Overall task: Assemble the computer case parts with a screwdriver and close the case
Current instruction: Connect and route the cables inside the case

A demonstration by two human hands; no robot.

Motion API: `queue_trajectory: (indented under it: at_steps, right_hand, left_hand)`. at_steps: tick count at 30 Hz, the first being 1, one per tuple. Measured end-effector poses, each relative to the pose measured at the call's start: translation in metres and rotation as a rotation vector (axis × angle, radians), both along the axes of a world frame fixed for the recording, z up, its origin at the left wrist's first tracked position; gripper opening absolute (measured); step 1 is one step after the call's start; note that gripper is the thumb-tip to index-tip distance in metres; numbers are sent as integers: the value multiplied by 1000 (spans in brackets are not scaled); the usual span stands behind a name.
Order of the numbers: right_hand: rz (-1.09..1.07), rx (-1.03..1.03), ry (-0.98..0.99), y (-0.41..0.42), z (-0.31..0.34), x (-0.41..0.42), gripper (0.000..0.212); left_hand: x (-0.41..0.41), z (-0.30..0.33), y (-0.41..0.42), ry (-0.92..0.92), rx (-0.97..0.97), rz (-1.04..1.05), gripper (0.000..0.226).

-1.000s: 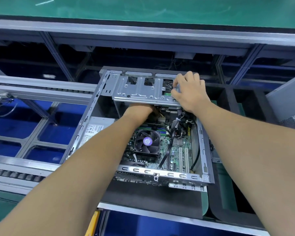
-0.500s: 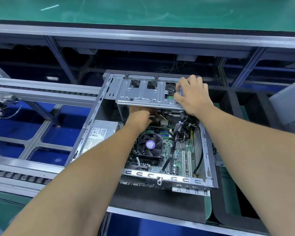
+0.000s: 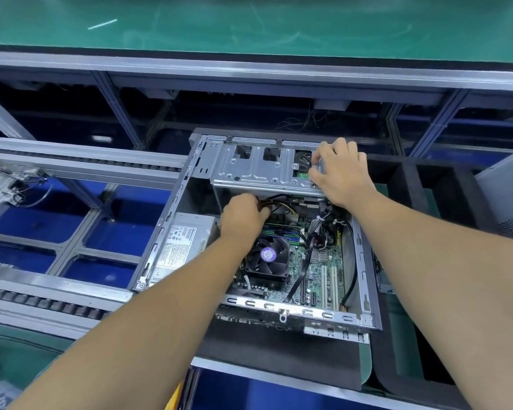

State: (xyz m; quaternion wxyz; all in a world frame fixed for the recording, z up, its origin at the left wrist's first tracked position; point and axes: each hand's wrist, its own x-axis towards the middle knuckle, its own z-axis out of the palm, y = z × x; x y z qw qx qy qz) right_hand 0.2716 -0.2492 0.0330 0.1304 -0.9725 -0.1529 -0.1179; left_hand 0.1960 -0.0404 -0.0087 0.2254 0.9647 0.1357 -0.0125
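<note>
Your right hand (image 3: 342,176) rests on the dull grey stamped-metal drive cage (image 3: 258,170) | below your grip, matt black plastic fan (image 3: 267,257) | glossy green circuit board (image 3: 319,269)

Electronics assembly line, factory floor. You stand at aluminium-profile conveyor frame (image 3: 80,170), roller track (image 3: 42,303) left of your fingers. Green anti-static mat (image 3: 249,22) covers bench beyond your fingertips. Open computer case (image 3: 172,220) sits on black foam pad (image 3: 273,347), motherboard (image 3: 317,261) exposed below your fingers.
</note>
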Motion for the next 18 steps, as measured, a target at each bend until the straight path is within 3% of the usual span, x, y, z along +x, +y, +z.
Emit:
queue_trajectory:
  at_steps: [3, 5, 9, 14, 18]
  right_hand:
    - [-5, -1, 11, 0, 2, -1, 19]
    - [-6, -5, 17, 0, 3, -1, 19]
    - [0, -1, 28, 0, 3, -2, 19]
    - [-1, -6, 29, 0, 3, -2, 19]
    - [-8, -16, 24, 1, 3, -1, 20]
  left_hand:
    - [1, -4, -15, 180, -265, 90, 35]
    - [5, -9, -25, 306, -343, 152, 44]
    - [16, -15, -26, 321, -446, 275, 54]
    - [18, -9, -12, 470, -861, 292, 67]
    - [23, -4, -6, 515, -959, 350, 53]
